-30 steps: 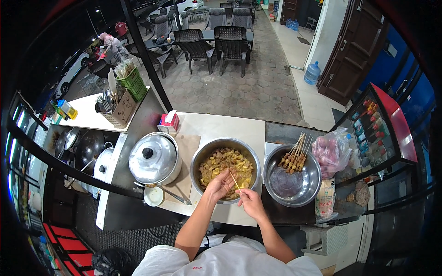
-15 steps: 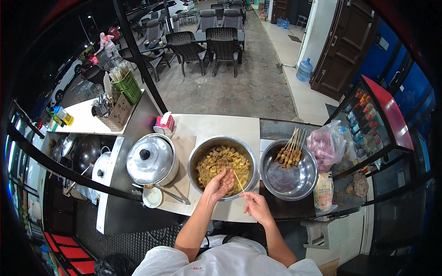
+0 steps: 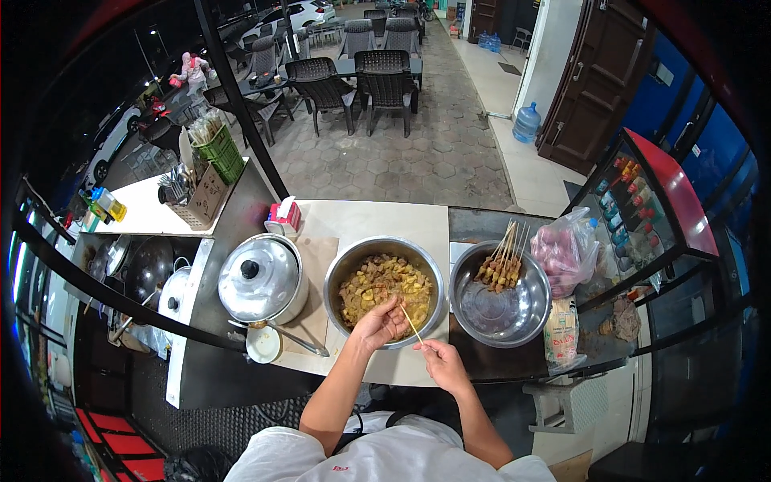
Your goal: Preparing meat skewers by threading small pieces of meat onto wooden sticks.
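Left hand (image 3: 379, 324): reaches over the near rim of the middle bowl, fingers curled down into the meat; the grip is clenched on a piece, though the piece itself is hidden by the fingers.
Right hand (image 3: 440, 363): hovers above the desk edge at 5 o'clock of the middle bowl; the grip is pinched on the lower end of a bamboo skewer.
Bamboo skewer (image 3: 410, 323): thin, pale, slanting up toward 11 o'clock, its tip beside the left hand's fingers.
Middle bowl (image 3: 429, 266): round steel bowl, filled with yellow-brown meat chunks (image 3: 385, 279), at the centre of the desk.
Right bowl (image 3: 499, 308): steel bowl at 3 o'clock of the middle bowl, just beside it; finished skewers (image 3: 501, 265) lean on its far rim, sticks pointing to 12 o'clock.
Covered pot (image 3: 259, 279): steel pot with knobbed lid, at 9 o'clock of the middle bowl.
Small white cup (image 3: 263, 345): at 6 o'clock of the covered pot, near a ladle handle.
Pink plastic bag (image 3: 564, 251): at 2 o'clock of the right bowl.
Desk (image 3: 377, 221): pale top carrying the bowls.
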`<control>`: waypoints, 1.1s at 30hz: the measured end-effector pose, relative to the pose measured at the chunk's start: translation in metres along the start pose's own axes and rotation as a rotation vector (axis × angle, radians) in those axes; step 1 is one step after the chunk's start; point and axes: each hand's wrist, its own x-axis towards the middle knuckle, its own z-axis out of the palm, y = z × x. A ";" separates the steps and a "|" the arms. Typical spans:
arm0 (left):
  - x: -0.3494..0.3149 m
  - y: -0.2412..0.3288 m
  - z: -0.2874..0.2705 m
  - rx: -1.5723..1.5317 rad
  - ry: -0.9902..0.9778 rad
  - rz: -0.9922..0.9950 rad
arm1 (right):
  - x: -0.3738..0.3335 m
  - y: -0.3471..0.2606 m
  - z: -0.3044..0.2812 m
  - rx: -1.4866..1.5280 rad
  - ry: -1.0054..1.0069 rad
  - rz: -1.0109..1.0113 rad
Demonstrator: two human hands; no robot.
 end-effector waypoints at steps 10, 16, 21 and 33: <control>-0.001 0.003 -0.005 0.035 -0.020 0.033 | 0.002 -0.002 0.002 -0.008 -0.016 0.022; -0.014 0.006 0.014 0.161 0.055 0.068 | 0.001 -0.007 0.000 -0.038 -0.026 0.042; -0.015 0.005 0.018 0.337 0.120 0.110 | 0.001 0.002 0.002 -0.044 -0.004 -0.013; -0.012 -0.014 0.016 0.213 0.200 0.146 | 0.000 -0.003 0.009 -0.217 0.137 -0.099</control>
